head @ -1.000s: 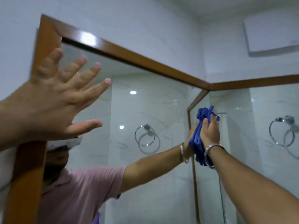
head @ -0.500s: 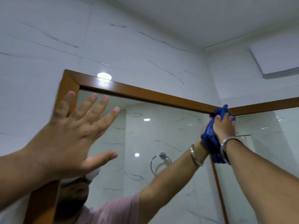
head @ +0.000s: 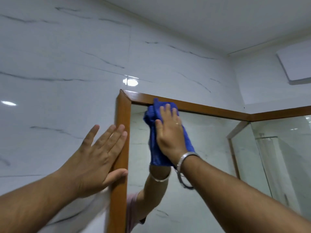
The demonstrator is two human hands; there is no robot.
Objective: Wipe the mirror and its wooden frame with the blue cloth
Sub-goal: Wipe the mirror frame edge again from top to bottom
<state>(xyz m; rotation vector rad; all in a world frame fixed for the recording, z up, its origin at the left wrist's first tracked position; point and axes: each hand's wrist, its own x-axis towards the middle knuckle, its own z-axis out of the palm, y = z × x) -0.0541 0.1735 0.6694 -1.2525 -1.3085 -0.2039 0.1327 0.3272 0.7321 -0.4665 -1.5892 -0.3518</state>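
Blue cloth (head: 154, 148) lies bunched under the right hand (head: 170, 132), pressed flat against the mirror (head: 202, 157) in its upper left corner. The top of the cloth reaches up over the wooden frame (head: 120, 148), covering a short stretch of the top rail just right of the mitred corner. The right fingers (head: 166, 110) lie close together and nearly straight, spread over the cloth rather than curled round it, with the thumb along the cloth's left side. A ring sits on one finger and a silver bangle (head: 185, 158) circles the wrist; the lower end of the cloth hangs down past the bangle.

The left hand (head: 99, 157) is open and holds nothing. Its fingers are extended and slightly apart, its palm facing the white marble-patterned wall (head: 58, 73), and its thumb touches the left upright of the frame. Whether the palm is pressed on the wall or just off it I cannot tell.

In the glass, the reflection of the right forearm, with its bangle, rises to meet the cloth, and a bit of pink sleeve (head: 131, 209) shows beside the frame. A second framed mirror (head: 282, 148) meets the first at the corner of the room on the right. High on the right wall sits a white panel (head: 296, 64).
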